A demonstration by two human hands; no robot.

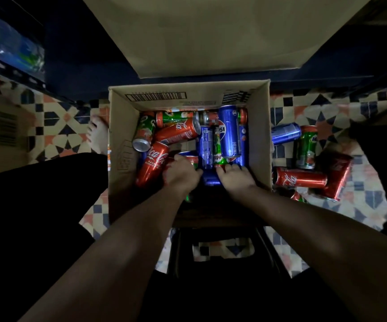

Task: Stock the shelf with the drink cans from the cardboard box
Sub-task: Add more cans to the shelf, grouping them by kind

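Cans lie jumbled in the open cardboard box on the patterned tile floor, and both hands reach into its near half. The left hand rests knuckles-up on the pile beside a red Coca-Cola can; its fingers curl down among the cans, and whether they grip one cannot be told. The right hand lies just beside it, fingers bent over a dark blue can near the box's near edge; the hold itself is hidden.

Within the box, two red Coca-Cola cans show clearly, the second slanting across the middle. A tall blue Pepsi can lies toward the far right corner, with roughly three more blue cans and at least three green ones around it; those lower in the pile cannot be counted.

Right of the box, on the floor, lie one blue can, one green can and two red Coca-Cola cans. A bare foot sits by the box's left wall.
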